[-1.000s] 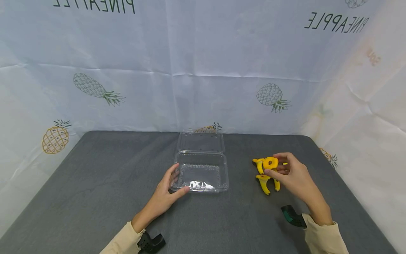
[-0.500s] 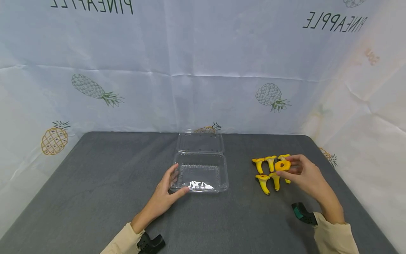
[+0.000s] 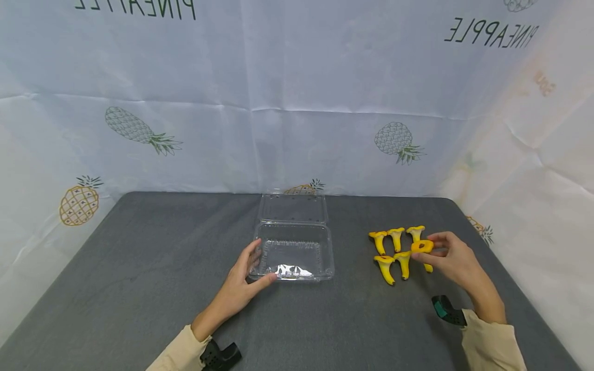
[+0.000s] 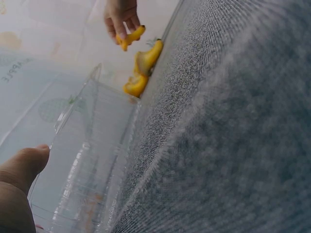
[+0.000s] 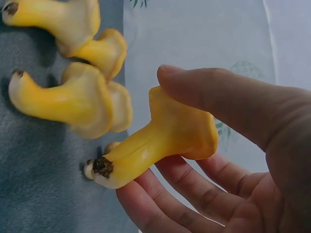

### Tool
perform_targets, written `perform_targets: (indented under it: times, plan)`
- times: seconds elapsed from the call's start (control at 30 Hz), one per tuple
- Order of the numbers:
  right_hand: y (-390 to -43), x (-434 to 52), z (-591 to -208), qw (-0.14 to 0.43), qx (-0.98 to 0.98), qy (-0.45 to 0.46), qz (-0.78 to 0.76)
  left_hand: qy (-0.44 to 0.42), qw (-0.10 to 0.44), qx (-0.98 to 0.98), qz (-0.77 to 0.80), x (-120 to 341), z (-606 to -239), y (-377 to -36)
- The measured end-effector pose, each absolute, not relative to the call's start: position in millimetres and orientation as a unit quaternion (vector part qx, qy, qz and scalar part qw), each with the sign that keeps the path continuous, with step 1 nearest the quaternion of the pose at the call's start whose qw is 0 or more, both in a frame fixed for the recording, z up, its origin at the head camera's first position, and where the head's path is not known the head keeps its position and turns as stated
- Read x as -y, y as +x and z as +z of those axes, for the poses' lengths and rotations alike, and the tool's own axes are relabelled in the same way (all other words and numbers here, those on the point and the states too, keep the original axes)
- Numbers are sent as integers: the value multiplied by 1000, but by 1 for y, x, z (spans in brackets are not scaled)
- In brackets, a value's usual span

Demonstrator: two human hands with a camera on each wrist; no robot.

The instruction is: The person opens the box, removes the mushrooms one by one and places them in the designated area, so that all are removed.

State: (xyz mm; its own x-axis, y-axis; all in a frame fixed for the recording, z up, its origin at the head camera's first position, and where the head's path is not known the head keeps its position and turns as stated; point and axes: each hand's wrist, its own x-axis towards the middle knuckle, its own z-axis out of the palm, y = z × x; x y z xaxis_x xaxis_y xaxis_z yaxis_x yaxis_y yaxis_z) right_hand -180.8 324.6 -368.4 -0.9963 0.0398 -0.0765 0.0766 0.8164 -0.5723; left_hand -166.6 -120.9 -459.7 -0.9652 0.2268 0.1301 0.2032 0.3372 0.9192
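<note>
My right hand (image 3: 457, 260) pinches a yellow chanterelle mushroom (image 5: 170, 128) between thumb and fingers, its dark-tipped stem pointing down, at the right end of a group. Several other chanterelles (image 3: 384, 268) are laid in two rows on the table just left of it, stems toward me. A clear plastic clamshell box (image 3: 293, 252) lies with its lid folded back in the middle, with no mushrooms inside. My left hand (image 3: 238, 283) rests at the box's left front corner, thumb along the front rim and fingers at the left side.
The grey cloth-covered table (image 3: 139, 273) reaches to a pale pineapple-print curtain (image 3: 297, 62) at the back. The box's raised lid (image 3: 293, 207) stands close to the table's far edge.
My right hand has moved to the right with the chanterelle, passing over the upper row and uncovering the mushrooms there. My left hand and the box have stayed put.
</note>
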Motion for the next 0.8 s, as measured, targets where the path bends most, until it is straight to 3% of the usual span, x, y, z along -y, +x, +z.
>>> perform_targets:
  times: [0.4, 0.8]
  plan:
    - [-188, -335, -378, 64, -953, 46, -292, 130, 11, -819, 558, 121, -460, -167]
    - [-189, -342, -384, 62, -957, 25, -284, 130, 10, -820, 558, 121, -459, -167]
